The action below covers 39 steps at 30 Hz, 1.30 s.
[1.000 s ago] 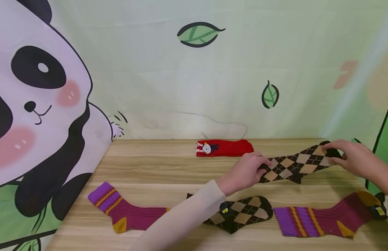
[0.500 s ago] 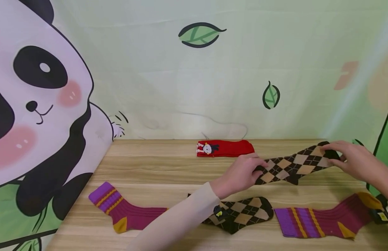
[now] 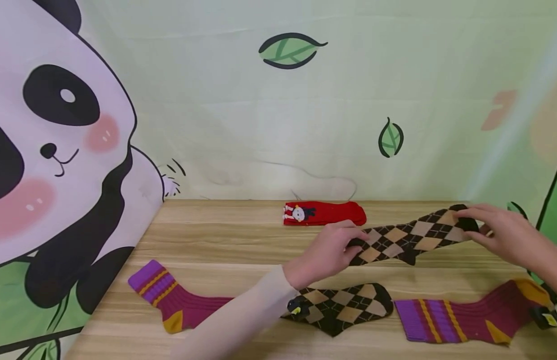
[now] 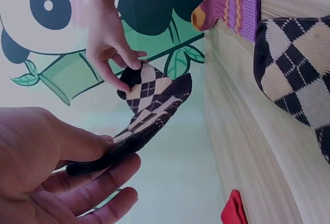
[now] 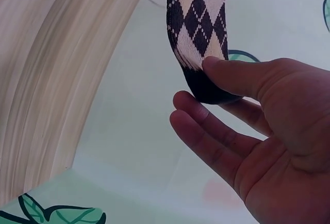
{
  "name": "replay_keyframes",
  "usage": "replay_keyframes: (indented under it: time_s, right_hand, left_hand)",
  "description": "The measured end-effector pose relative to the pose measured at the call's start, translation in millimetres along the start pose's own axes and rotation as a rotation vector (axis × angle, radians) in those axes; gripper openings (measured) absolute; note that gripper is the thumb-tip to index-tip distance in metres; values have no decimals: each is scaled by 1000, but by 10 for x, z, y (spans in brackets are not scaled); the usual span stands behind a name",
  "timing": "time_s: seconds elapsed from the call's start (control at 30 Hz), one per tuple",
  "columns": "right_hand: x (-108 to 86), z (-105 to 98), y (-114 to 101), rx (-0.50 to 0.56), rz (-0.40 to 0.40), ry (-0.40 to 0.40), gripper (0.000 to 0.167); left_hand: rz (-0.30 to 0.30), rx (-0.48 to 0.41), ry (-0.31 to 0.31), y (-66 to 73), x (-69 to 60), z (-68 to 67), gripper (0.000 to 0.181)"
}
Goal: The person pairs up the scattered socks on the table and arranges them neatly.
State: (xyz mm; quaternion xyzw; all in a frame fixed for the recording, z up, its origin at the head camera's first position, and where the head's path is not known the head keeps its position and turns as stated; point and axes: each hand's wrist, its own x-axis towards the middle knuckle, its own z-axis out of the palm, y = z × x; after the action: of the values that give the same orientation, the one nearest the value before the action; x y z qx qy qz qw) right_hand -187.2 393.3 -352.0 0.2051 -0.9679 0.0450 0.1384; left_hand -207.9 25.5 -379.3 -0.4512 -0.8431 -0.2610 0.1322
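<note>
A brown, tan and black argyle sock [image 3: 413,236] is stretched between both hands above the table. The left hand [image 3: 325,250] pinches its dark cuff end, and in the left wrist view the thumb of the left hand [image 4: 67,167] lies over that edge. The right hand [image 3: 514,235] pinches the black toe; in the right wrist view the right hand [image 5: 278,126] has its thumb on the sock [image 5: 198,33], two fingers extended below. A matching argyle sock [image 3: 350,305] lies flat on the table below, its left end behind the left sleeve.
A red sock [image 3: 332,213] with a cartoon figure lies at the table's back edge. One purple and maroon sock [image 3: 193,305] lies at the left, partly behind the left sleeve, another [image 3: 467,312] at the right. A panda-printed cloth [image 3: 215,100] stands behind the wooden table [image 3: 215,230].
Both hands have moved a little to the left with the argyle sock held between them, the left hand farther than the right. The socks on the table have not been moved.
</note>
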Motion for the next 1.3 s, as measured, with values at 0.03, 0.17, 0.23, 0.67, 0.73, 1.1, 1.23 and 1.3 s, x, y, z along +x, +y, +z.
replay_keyframes:
  time_s: [0.03,0.17,0.23,0.67,0.73,1.1,1.23,1.3]
  right_hand:
    - [7,-2,-21,7,3,-6,48]
    - [29,-7,-87,40,8,-25,48]
    - [37,-3,-115,46,-1,-21,48]
    - [20,75,-322,44,-122,146,54]
    - [25,89,-352,51,-142,181,55]
    - [65,174,-472,129,-310,330,63]
    - [59,182,-537,146,-327,327,62]
    - [44,182,-574,148,-324,320,50]
  left_hand:
    - [-3,-4,4,-14,-26,-18,22]
    - [-14,0,23,-72,-110,-67,23]
    - [-15,12,32,-91,-140,-87,24]
    - [-58,-58,37,-153,-382,-255,28]
    - [-61,-77,43,-168,-428,-285,29]
    - [-97,-137,47,-240,-668,-430,29]
    - [-97,-158,51,-255,-752,-474,29]
    - [-101,-156,51,-260,-786,-494,29]
